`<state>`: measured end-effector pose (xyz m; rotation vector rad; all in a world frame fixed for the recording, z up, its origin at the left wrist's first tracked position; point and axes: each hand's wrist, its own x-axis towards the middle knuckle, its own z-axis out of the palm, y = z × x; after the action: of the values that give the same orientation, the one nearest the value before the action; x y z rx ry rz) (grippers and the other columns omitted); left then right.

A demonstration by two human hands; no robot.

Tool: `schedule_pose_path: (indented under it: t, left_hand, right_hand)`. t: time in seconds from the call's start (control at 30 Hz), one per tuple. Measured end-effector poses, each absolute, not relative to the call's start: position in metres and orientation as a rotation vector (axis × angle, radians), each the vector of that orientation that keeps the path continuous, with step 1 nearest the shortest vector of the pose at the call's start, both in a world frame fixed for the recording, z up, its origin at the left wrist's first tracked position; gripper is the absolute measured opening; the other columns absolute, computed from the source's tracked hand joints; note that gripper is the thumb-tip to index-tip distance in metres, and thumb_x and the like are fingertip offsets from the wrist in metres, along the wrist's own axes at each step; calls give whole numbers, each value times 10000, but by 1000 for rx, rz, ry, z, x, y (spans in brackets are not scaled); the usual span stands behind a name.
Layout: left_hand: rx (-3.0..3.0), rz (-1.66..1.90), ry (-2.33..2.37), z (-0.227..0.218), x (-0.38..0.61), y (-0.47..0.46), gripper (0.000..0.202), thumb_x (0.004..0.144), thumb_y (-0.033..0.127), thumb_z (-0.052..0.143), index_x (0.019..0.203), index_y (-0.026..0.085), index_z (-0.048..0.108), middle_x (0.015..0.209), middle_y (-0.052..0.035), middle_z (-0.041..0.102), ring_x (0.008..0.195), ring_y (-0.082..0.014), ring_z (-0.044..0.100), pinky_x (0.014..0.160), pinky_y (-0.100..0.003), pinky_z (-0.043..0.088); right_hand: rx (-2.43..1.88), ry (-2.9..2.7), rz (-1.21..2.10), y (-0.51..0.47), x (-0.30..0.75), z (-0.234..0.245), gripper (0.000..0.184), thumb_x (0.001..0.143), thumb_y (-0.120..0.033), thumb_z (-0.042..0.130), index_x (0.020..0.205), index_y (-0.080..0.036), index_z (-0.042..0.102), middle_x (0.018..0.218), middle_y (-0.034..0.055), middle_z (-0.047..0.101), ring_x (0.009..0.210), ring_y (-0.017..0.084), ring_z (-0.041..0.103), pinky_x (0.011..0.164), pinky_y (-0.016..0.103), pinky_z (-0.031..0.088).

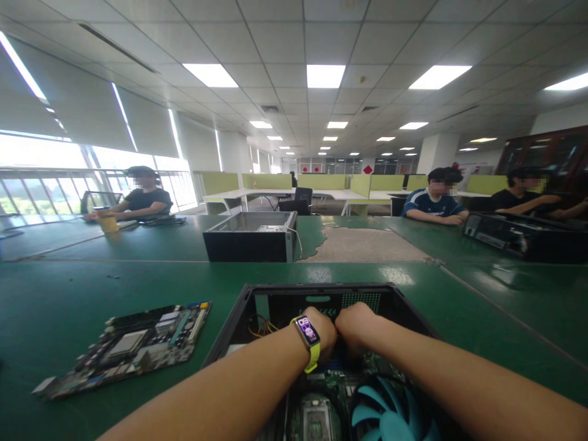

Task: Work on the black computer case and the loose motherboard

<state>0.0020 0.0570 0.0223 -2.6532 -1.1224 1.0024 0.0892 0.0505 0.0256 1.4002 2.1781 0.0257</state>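
Both my hands reach down into an open black computer case (pixel 257 306) on the green table in front of me. My left hand (pixel 324 334), with a yellow-strapped watch (pixel 309 334) on the wrist, sits right beside my right hand (pixel 354 324), knuckles up. Their fingers curl downward out of sight inside the case, so what they touch or hold is hidden. Below the hands lie a green motherboard (pixel 316 410) and a blue-bladed cooler fan (pixel 390 413) inside the case.
A loose motherboard (pixel 133 346) lies on the green table (pixel 55 306) to my left. Another open case (pixel 250 237) stands farther back, and a third (pixel 514 236) at right. Three people sit at the far tables; a yellow cup (pixel 108 222) stands by the left one.
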Motion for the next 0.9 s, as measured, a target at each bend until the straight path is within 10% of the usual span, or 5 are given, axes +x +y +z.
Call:
schedule_pose_path:
  t: [0.9]
  left_hand:
    - [-2693,905,-1162,24,1,59,448,691,375,664,1090,171,666,1095,-147,684,995,-304,635,844,-441,522]
  right_hand:
    - [1480,2242,-1,52,96,18,540,673,-527,621,1047,-145,695,1019,170,699,934,327,664,759,405,537]
